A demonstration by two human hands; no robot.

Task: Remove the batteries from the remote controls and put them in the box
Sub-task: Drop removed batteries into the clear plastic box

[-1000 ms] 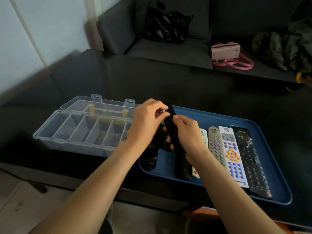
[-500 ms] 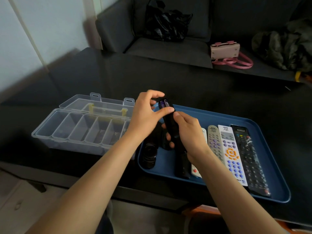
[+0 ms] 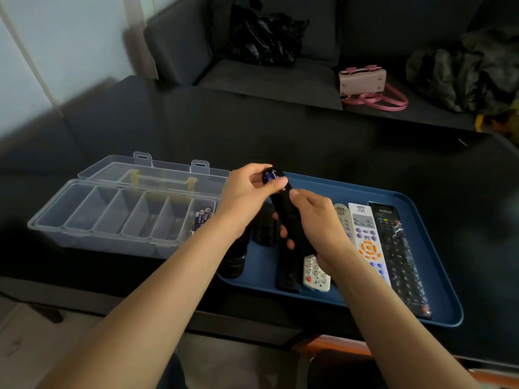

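A dark, glossy table (image 3: 309, 141) fills the middle of the view, its top reflecting the pale wall (image 3: 70, 37) at far left. Beyond the table stands a dark grey sofa (image 3: 266, 80) carrying a crumpled black plastic bag (image 3: 266, 37), a pink handbag (image 3: 362, 81) with its strap looped beside it, and a heap of dark olive cloth (image 3: 463, 66) at far right.

On the left of the table sits a clear plastic compartment box (image 3: 84, 209), lid thrown open toward the far side. Its rightmost compartment holds several purple-and-white batteries (image 3: 202, 219); the other compartments look bare, though reflections make that hard to judge. Just right of the box lies a blue tray (image 3: 421, 248).

Above the tray's left part, the right hand (image 3: 317, 220) curls its grip round the middle of a black remote control (image 3: 285, 209), held tilted with its far end raised. At that end the battery bay is exposed, showing two purple batteries in the remote (image 3: 271, 175). The left hand (image 3: 247, 192) pinches at them, thumb on the near side and fingers over the top.

Lying in the tray are a grey remote (image 3: 344, 220), a white remote with orange buttons (image 3: 368, 242), a long black remote (image 3: 401, 256), a small white remote (image 3: 316, 273), another black remote (image 3: 288, 276) and some dark items (image 3: 264, 228) half hidden by the arms.
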